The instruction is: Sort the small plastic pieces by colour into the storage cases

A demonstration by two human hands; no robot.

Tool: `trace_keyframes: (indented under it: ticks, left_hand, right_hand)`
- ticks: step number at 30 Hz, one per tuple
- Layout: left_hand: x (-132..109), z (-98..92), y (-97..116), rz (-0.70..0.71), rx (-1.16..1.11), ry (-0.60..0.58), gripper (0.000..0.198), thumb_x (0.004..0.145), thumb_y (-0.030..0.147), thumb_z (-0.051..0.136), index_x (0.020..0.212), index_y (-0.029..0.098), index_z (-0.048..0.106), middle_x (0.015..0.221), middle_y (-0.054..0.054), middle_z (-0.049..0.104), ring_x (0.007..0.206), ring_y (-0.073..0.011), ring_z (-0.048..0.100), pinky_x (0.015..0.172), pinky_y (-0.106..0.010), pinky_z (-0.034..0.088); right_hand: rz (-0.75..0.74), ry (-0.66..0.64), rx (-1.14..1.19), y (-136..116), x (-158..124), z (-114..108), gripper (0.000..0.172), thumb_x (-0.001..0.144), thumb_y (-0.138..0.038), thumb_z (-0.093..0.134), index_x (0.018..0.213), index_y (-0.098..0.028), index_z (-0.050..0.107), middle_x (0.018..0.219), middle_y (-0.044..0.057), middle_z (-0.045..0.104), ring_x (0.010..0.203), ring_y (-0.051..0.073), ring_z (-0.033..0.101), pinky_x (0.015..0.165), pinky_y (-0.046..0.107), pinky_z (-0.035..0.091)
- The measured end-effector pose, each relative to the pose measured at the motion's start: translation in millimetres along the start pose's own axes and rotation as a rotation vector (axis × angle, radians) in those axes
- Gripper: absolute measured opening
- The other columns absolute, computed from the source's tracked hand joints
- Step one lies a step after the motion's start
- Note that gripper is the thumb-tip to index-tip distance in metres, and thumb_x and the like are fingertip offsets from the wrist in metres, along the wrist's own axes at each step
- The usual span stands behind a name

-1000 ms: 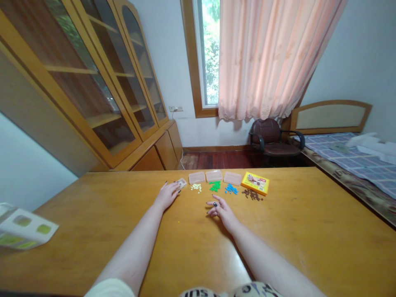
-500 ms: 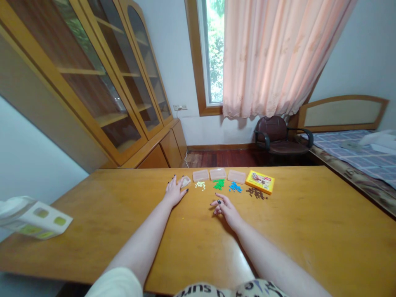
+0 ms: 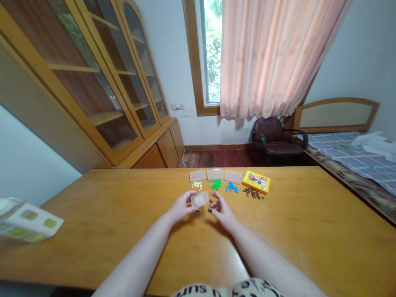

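My left hand (image 3: 183,206) grips a small clear plastic box (image 3: 200,199) by its left side, just above the table. Something pale lies inside the box; I cannot make out what. On the box's right side is my right hand (image 3: 223,209), fingers apart and curved toward it, holding nothing. Beyond the hands are piles of small pieces: cream pieces (image 3: 197,186), green pieces (image 3: 215,184), blue pieces (image 3: 232,187) and brown pieces (image 3: 253,193). Behind the first three piles stand a left clear tray (image 3: 197,176), a middle clear tray (image 3: 214,174) and a right clear tray (image 3: 233,177).
A yellow box (image 3: 256,182) with a printed picture lies behind the brown pieces. On the wooden table (image 3: 123,214), a white carton-like container (image 3: 31,220) stands at the far left. Past the table are a glass-door cabinet (image 3: 139,136), an armchair (image 3: 272,138) and a bed (image 3: 349,144).
My left hand has picked up the small clear box from the left of the trays and brought it nearer and to the right. My right hand has moved slightly toward it.
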State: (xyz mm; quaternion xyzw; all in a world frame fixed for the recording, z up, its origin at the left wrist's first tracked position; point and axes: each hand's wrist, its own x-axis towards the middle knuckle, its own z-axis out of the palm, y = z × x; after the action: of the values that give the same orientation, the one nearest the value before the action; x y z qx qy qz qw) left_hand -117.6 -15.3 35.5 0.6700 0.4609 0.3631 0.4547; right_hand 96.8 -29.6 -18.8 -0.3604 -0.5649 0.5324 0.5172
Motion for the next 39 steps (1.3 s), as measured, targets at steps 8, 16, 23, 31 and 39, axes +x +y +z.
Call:
trace_keyframes:
  ticks: [8, 16, 23, 31, 39]
  left_hand:
    - [-29.0, 75.5, 6.1, -0.086, -0.808, 0.365, 0.057, 0.058, 0.044, 0.081, 0.104, 0.016, 0.062, 0.106, -0.011, 0.067, 0.098, -0.0223, 0.062, 0.090, -0.033, 0.046]
    - [-28.7, 121.6, -2.6, -0.203, -1.162, 0.543, 0.050, 0.063, 0.040, 0.079, 0.105, 0.016, 0.064, 0.106, -0.011, 0.067, 0.093, -0.0188, 0.064, 0.088, -0.031, 0.048]
    - [-27.4, 121.6, -7.6, -0.168, -1.118, 0.542, 0.053, 0.057, 0.039, 0.083, 0.102, 0.015, 0.066, 0.105, -0.012, 0.068, 0.096, -0.0219, 0.065, 0.092, -0.034, 0.047]
    - [-25.6, 126.4, -8.3, -0.144, -1.109, 0.490, 0.049, 0.060, 0.040, 0.081, 0.100, 0.015, 0.067, 0.106, -0.012, 0.068, 0.098, -0.0228, 0.064, 0.095, -0.035, 0.046]
    - [-32.9, 91.5, -6.0, -0.244, -0.839, 0.397, 0.052, 0.064, 0.037, 0.078, 0.109, 0.017, 0.063, 0.120, -0.015, 0.062, 0.110, -0.0248, 0.059, 0.098, -0.039, 0.043]
  right_hand:
    - [-0.383, -0.178, -0.499, -27.2, -15.2, -5.8, 0.044, 0.085, -0.037, 0.056, 0.127, -0.023, 0.053, 0.125, 0.012, 0.055, 0.118, 0.024, 0.050, 0.102, 0.042, 0.040]
    - [-0.485, -0.022, -0.610, -34.2, -17.7, 2.4, 0.028, 0.081, -0.026, 0.056, 0.106, -0.019, 0.065, 0.098, 0.011, 0.063, 0.090, 0.020, 0.062, 0.080, 0.033, 0.053]
    - [-0.591, 0.061, -0.693, -32.2, -21.1, 5.2, 0.026, 0.080, -0.026, 0.059, 0.103, -0.018, 0.068, 0.092, 0.011, 0.065, 0.081, 0.018, 0.064, 0.072, 0.030, 0.055]
    - [-0.565, 0.151, -0.690, -32.5, -22.0, 6.7, 0.022, 0.081, -0.026, 0.058, 0.098, -0.020, 0.070, 0.091, 0.009, 0.069, 0.081, 0.018, 0.066, 0.074, 0.030, 0.056]
    - [-0.221, 0.229, -0.372, -21.0, -4.0, -9.1, 0.029, 0.085, -0.039, 0.053, 0.083, -0.019, 0.073, 0.086, 0.010, 0.073, 0.082, 0.022, 0.067, 0.076, 0.037, 0.054]
